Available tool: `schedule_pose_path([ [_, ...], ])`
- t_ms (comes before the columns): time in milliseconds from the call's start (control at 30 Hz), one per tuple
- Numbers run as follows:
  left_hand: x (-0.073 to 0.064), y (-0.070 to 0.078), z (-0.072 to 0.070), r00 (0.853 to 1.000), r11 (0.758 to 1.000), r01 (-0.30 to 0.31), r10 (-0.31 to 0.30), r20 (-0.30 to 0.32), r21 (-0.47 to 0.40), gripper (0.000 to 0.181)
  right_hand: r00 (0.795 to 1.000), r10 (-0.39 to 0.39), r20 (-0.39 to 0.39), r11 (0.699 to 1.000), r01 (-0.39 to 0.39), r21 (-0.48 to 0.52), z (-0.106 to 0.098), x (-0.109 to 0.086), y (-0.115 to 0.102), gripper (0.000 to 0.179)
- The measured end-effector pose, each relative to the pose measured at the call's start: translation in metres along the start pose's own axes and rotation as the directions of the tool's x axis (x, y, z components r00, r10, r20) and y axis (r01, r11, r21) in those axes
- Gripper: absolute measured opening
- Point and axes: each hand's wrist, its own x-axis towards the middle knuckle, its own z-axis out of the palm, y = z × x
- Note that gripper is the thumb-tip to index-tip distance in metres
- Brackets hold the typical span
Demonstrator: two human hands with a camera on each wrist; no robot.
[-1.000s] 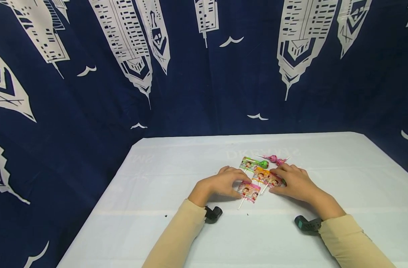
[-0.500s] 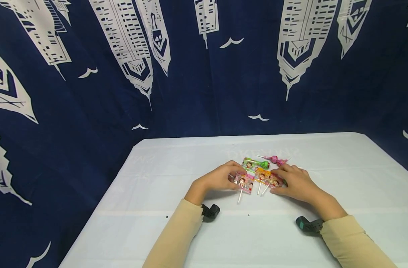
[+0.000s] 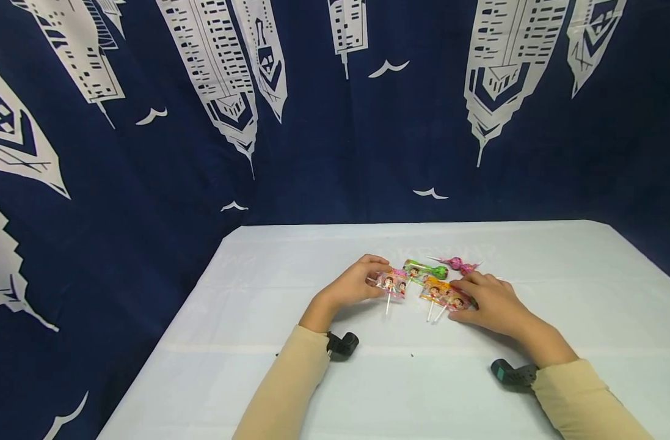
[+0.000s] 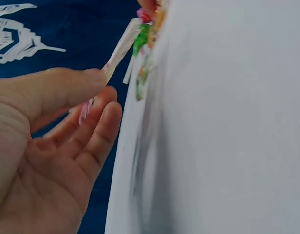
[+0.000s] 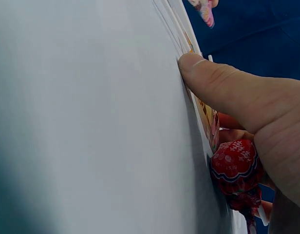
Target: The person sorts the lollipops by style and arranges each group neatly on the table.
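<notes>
**Drawing a pink-wrapped lollipop (image 3: pixel 391 283) aside in the left hand (image 3: pixel 350 284)**

Pinched now between left thumb and fingers, farther left and farther from the person than half a second ago. Seen a second ago at the same fingertips, up against the orange-wrapped lollipop (image 3: pixel 435 288); now separated from it by bare white table (image 3: pixel 412 302). Brought just beside the green lollipop (image 3: pixel 438 272), beyond the right edge of the pinched wrapper. Barely changed in place at the right hand (image 3: pixel 494 305): still curled around the orange wrapper, with thumb on the near side and fingers on the far side. Tucked under that hand, beside the base of the thumb, with a red-wrapped lollipop (image 5: pixel 235 165). Left untouched beyond the right fingertips, along with a pair of pink lollipops (image 3: pixel 457 264).

Reaching in from both sides, with forearms angled inward and wrists low over the table. Bent loosely behind the left pinch, in the remaining fingers; pointed back toward the person, in the pinched lollipop's white stick.
</notes>
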Motion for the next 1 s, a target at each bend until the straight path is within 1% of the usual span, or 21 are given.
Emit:
schedule_pose_path([
  [100,0.002,0.0,-0.004,0.998,0.999,0.029,-0.031,-0.055,-0.031,0.054,1.0,0.002,-0.005,1.0,-0.002,-0.002,0.0,-0.002,0.002,0.071],
  [167,0.002,-0.002,-0.007,0.995,0.998,0.042,-0.045,-0.085,-0.036,0.054,1.0,0.001,-0.006,1.0,-0.001,0.002,0.0,-0.003,0.002,0.071],
  [267,0.001,-0.007,-0.012,0.991,0.998,0.057,-0.059,-0.121,-0.022,0.053,1.0,-0.001,-0.005,1.0,0.001,0.002,0.001,-0.003,0.003,0.071],
  [400,-0.002,-0.016,-0.02,0.985,0.997,0.075,-0.076,-0.153,-0.015,0.054,1.0,-0.003,-0.006,1.0,0.003,-0.003,0.001,-0.002,0.004,0.071],
  [500,-0.006,-0.023,-0.028,0.979,0.996,0.088,-0.088,-0.185,-0.007,0.054,1.0,-0.007,-0.009,1.0,0.007,-0.003,0.001,-0.001,0.004,0.071],
  [633,-0.012,-0.034,-0.04,0.968,0.994,0.103,-0.093,-0.234,0.031,0.052,1.0,-0.015,-0.01,1.0,0.015,-0.001,0.003,0.0,0.004,0.071],
  [733,-0.013,-0.042,-0.048,0.963,0.991,0.121,-0.105,-0.25,0.05,0.051,1.0,-0.017,-0.014,1.0,0.017,0.001,0.004,0.0,0.004,0.071],
  [1000,-0.016,-0.061,-0.062,0.95,0.982,0.187,-0.172,-0.261,0.032,0.05,1.0,-0.012,-0.021,1.0,0.012,0.009,0.002,-0.001,0.003,0.069],
])
